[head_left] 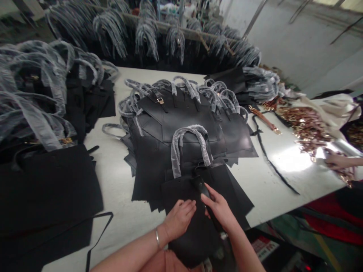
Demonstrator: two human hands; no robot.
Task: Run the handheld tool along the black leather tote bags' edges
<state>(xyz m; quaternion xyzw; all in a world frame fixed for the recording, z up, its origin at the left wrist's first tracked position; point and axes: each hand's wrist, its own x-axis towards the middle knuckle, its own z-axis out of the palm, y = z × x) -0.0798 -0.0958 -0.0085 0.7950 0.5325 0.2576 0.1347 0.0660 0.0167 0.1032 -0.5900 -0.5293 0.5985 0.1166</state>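
Note:
In front of me lies a black bag panel (181,234) with a plastic-wrapped handle (176,158) arching from its top edge. My left hand (181,217) rests on this panel, its fingers laid close together on the surface, and grips nothing that I can see. Closed around a long black piece (200,186) is my right hand (217,206), just right of the left one. Whether that piece is a strap or a tool I cannot tell; its upper end lies over the panel near the handle's base. More black panels (147,177) with wrapped handles lie fanned beyond it.
More black panels (51,189) with wrapped handles are piled left; a thin black strip (106,215) hangs near them. On the right are brown straps with gold-coloured fittings (309,128), a black cord (269,162) and another person's hand (336,161). Wrapped handles (146,36) hang behind the white table (127,234).

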